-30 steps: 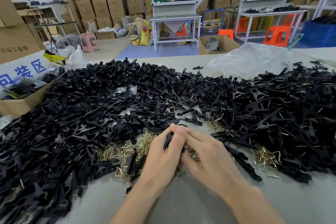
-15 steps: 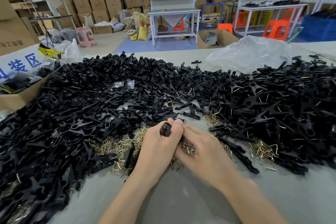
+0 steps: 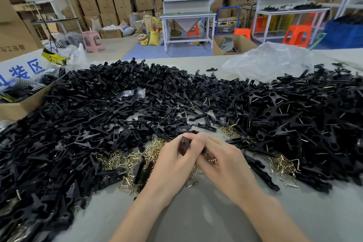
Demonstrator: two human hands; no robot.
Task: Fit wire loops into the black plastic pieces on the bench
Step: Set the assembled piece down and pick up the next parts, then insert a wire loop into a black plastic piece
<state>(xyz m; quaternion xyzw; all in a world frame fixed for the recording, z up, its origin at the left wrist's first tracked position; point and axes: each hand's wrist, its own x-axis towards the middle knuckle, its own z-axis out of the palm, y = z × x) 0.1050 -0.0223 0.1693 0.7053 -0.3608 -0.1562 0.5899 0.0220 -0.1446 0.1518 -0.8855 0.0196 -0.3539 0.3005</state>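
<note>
A grey bench [image 3: 196, 220] carries a wide heap of black plastic pieces [image 3: 94, 124], with brass wire loops [image 3: 127, 161] along its near edge. My left hand [image 3: 172, 165] pinches one black piece [image 3: 184, 144]. My right hand [image 3: 225, 165] presses against it, fingers curled; I cannot tell what they hold.

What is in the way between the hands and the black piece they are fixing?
Nothing visible. The left hand grips the black piece, and the right hand pinches it from the other side. Loose wire loops lie on the bench right beside both hands.
</note>
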